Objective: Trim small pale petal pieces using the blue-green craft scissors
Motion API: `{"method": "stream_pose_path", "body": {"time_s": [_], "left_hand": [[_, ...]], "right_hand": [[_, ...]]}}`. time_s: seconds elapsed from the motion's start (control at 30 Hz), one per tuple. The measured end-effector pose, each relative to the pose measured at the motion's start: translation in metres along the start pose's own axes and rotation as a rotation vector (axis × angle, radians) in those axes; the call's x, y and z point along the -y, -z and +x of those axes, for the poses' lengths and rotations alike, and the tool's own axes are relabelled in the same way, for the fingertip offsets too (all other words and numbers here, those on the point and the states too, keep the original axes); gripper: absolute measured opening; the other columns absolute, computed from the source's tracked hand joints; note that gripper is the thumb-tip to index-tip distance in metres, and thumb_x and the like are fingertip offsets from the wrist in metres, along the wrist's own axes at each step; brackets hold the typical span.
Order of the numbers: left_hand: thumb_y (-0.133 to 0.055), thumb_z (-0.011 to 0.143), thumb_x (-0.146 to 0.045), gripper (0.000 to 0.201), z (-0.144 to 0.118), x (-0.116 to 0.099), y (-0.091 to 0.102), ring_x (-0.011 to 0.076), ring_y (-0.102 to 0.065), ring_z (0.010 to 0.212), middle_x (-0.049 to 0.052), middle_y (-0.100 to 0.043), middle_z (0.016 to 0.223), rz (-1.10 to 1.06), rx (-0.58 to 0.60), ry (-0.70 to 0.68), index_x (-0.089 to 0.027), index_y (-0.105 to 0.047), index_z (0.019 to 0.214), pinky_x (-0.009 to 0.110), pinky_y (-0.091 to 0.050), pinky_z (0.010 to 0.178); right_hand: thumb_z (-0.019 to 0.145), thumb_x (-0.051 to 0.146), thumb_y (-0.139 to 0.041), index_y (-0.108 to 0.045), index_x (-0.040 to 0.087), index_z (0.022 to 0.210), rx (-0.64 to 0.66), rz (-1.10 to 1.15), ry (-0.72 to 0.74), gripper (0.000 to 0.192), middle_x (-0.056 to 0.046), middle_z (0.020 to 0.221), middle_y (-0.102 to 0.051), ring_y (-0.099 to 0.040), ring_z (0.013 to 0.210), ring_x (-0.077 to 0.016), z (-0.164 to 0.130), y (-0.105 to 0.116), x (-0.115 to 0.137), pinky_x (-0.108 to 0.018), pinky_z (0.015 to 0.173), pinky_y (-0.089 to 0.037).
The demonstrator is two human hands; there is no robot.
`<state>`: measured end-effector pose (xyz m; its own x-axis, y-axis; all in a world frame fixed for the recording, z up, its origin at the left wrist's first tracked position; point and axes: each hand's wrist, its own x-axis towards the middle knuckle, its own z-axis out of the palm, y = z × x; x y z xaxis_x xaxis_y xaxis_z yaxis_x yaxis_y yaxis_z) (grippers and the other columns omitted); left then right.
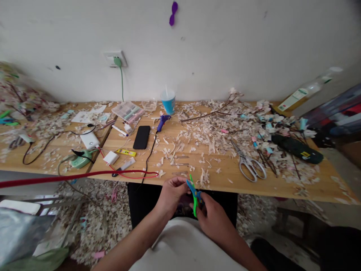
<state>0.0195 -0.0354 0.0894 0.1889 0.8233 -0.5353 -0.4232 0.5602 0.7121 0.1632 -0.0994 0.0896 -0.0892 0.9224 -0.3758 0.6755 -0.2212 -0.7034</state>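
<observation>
My right hand (212,214) is closed around small green-and-blue scissors (194,192), held upright just below the front edge of the wooden table (225,184). My left hand (171,194) pinches something small right beside the scissor blades; the item between its fingertips is too small to make out. Both hands hover above my lap, close together. Pale shavings and scraps (214,128) cover much of the tabletop.
Metal scissors (248,163), a black phone (141,137), a blue glue gun (162,121) with a black cord, a blue cup (168,101), chargers and cables lie on the table. A red cable (70,177) runs along its front. Scraps litter the floor.
</observation>
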Motion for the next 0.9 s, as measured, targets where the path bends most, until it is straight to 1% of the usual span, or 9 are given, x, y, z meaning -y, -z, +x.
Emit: {"method": "stream_pose_path", "body": {"time_s": [0.1,0.23,0.37,0.47,0.57,0.77,0.9], "left_hand": [[-0.087,0.053,-0.028,0.03,-0.001,0.0,-0.001,0.0087,-0.057,0.05,-0.001,-0.067,0.058,-0.016,-0.007,0.007,-0.014,-0.064,0.068,0.019,-0.045,0.053],[-0.087,0.053,-0.027,0.03,0.0,0.0,-0.001,0.0083,-0.057,0.049,-0.002,-0.066,0.058,-0.001,-0.013,-0.035,-0.014,-0.062,0.066,0.018,-0.044,0.053],[-0.086,0.054,-0.024,0.027,0.0,-0.007,0.0,0.0083,-0.056,0.049,-0.001,-0.066,0.057,0.025,-0.017,-0.027,-0.014,-0.064,0.066,0.018,-0.043,0.053],[-0.084,0.058,-0.027,0.024,-0.001,-0.014,0.001,0.0083,-0.056,0.052,0.0,-0.067,0.059,0.043,0.005,-0.015,-0.013,-0.067,0.067,0.018,-0.044,0.056],[-0.084,0.059,-0.03,0.025,-0.001,-0.019,0.002,0.0087,-0.057,0.055,0.001,-0.068,0.062,0.037,0.042,-0.014,-0.013,-0.069,0.069,0.019,-0.046,0.059],[-0.085,0.058,-0.025,0.023,0.002,-0.018,0.002,0.0085,-0.056,0.053,0.0,-0.066,0.058,0.056,0.047,-0.029,-0.013,-0.067,0.067,0.019,-0.044,0.057],[-0.083,0.061,-0.028,0.023,0.003,-0.018,0.003,0.0088,-0.055,0.052,0.0,-0.065,0.057,0.119,0.04,-0.03,-0.013,-0.066,0.064,0.019,-0.044,0.055]], "right_hand": [[0.086,0.025,-0.047,-0.055,0.019,0.098,-0.004,-0.02,0.004,0.016,-0.007,0.087,-0.064,-0.059,0.075,-0.0202,-0.001,0.0,0.001,-0.029,0.066,-0.04],[0.087,0.025,-0.046,-0.056,0.019,0.093,-0.012,-0.055,0.016,0.013,-0.006,0.084,-0.065,-0.06,0.075,-0.02,0.0,0.001,0.003,-0.027,0.065,-0.039],[0.087,0.025,-0.048,-0.056,0.02,0.1,-0.022,-0.067,0.041,0.016,-0.007,0.092,-0.065,-0.061,0.079,-0.0202,0.002,0.002,0.005,-0.027,0.069,-0.04],[0.086,0.021,-0.048,-0.056,0.021,0.099,-0.023,-0.06,0.042,0.015,-0.007,0.094,-0.065,-0.062,0.084,-0.0211,0.003,0.004,0.006,-0.028,0.074,-0.041],[0.085,0.019,-0.048,-0.055,0.021,0.098,-0.034,-0.083,0.02,0.015,-0.008,0.095,-0.065,-0.062,0.087,-0.0225,0.006,0.005,0.007,-0.029,0.076,-0.041],[0.085,0.018,-0.048,-0.054,0.021,0.097,-0.038,-0.088,0.034,0.013,-0.008,0.099,-0.065,-0.062,0.091,-0.0233,0.009,0.005,0.01,-0.03,0.078,-0.04],[0.085,0.017,-0.048,-0.053,0.021,0.096,-0.017,-0.11,0.028,0.013,-0.008,0.099,-0.066,-0.062,0.091,-0.0237,0.009,0.007,0.009,-0.03,0.077,-0.04]]}}
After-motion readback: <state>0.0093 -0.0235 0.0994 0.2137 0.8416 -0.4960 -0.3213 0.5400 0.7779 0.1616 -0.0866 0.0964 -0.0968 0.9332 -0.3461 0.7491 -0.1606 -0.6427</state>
